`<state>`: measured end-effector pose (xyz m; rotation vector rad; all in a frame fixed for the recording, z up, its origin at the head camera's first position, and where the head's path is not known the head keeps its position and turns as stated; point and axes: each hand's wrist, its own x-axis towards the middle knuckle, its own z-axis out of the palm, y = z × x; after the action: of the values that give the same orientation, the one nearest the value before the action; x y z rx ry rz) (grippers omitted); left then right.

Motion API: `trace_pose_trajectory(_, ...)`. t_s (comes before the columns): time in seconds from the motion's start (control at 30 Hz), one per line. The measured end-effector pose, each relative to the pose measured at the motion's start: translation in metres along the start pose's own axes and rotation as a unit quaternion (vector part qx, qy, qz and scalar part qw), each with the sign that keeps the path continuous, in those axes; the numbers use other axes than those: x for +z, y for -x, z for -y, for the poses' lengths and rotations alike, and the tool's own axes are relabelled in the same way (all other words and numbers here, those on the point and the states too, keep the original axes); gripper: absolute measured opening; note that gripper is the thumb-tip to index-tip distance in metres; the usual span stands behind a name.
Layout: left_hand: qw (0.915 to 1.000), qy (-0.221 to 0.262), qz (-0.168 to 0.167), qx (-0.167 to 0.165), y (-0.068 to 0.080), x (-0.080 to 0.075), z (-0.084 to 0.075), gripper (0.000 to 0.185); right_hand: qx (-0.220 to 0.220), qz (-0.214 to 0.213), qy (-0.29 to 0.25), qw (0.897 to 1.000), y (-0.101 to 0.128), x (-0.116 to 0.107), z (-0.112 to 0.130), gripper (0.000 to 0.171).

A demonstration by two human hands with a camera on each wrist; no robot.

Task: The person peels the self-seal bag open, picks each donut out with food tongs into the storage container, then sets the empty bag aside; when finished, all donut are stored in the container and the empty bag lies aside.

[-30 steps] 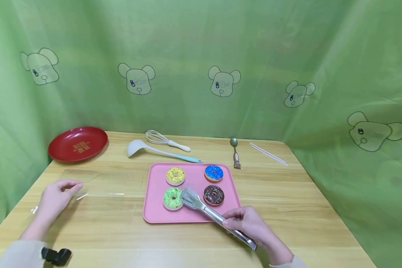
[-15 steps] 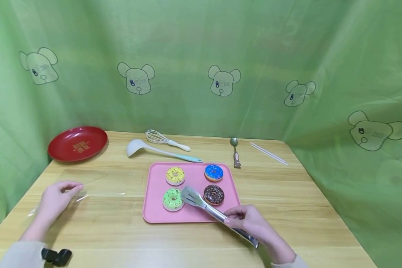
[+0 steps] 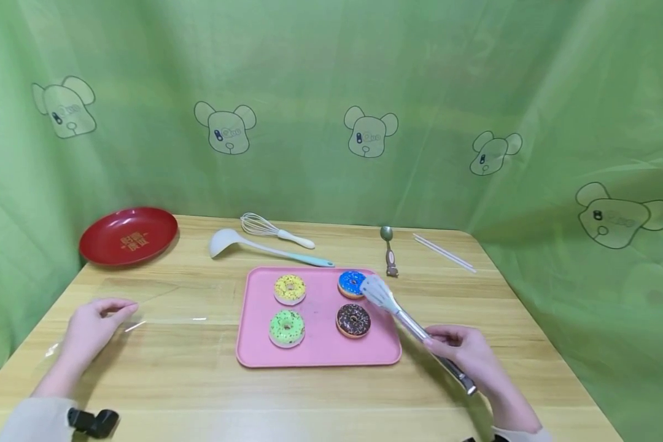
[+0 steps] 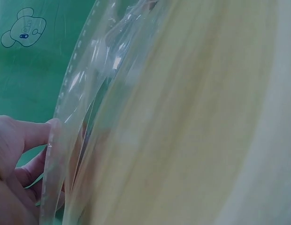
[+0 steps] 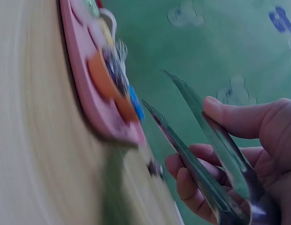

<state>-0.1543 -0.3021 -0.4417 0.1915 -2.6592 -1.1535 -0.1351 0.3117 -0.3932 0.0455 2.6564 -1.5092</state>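
Note:
My left hand (image 3: 91, 325) pinches the edge of a clear plastic bag (image 3: 182, 307) that lies over the table's left side. In the left wrist view the clear bag (image 4: 89, 84) stands partly apart in two layers. My right hand (image 3: 469, 356) grips metal tongs (image 3: 411, 325), whose tips hover at the right of the blue donut (image 3: 351, 283). From the right wrist view, the tongs (image 5: 216, 136) are spread with nothing between their tips. A pink tray (image 3: 317, 356) also carries a yellow donut (image 3: 290, 289), a green donut (image 3: 286, 328) and a chocolate donut (image 3: 353, 320).
Behind the tray lie a ladle (image 3: 271, 248), a whisk (image 3: 276, 231), a spoon (image 3: 389, 252) and two white sticks (image 3: 444, 253). A red plate (image 3: 128, 237) sits at the back left. Green curtains (image 3: 298, 73) enclose the wooden table (image 3: 298, 405).
My right hand has carried the tongs up and to the right, from beside the green donut to the blue donut's right side. The left hand and the donuts have stayed put.

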Motion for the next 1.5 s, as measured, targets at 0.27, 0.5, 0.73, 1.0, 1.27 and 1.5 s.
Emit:
trace_pose_trajectory(0.27,0.9997,0.002,-0.021,0.01,0.001,-0.006,0.003,0.042,0.039,-0.035,0.017,0.998,0.002,-0.029,-0.025,0.053)
trace_pose_trajectory(0.5,0.9991,0.035,-0.023,0.004,0.001,-0.011,0.003,0.048,0.045,-0.056,0.046,0.996,0.0,-0.048,-0.037,0.056)
trace_pose_trajectory(0.73,0.9981,0.058,-0.016,0.009,-0.001,-0.018,0.006,0.055,0.07,-0.065,0.058,0.994,0.0,-0.058,-0.049,0.063)
trace_pose_trajectory(1.0,0.9978,0.063,-0.019,0.013,0.0,-0.021,0.008,0.059,0.063,-0.099,0.079,0.99,-0.008,-0.064,-0.062,0.068)
trace_pose_trajectory(1.27,0.9974,0.064,-0.02,0.028,0.001,-0.024,0.01,0.06,0.044,-0.163,0.122,0.978,-0.014,-0.074,-0.081,0.069)
trace_pose_trajectory(1.5,0.9972,0.055,0.024,0.045,0.005,-0.026,0.004,0.059,0.015,-0.17,0.183,0.968,-0.016,-0.078,-0.09,0.067)
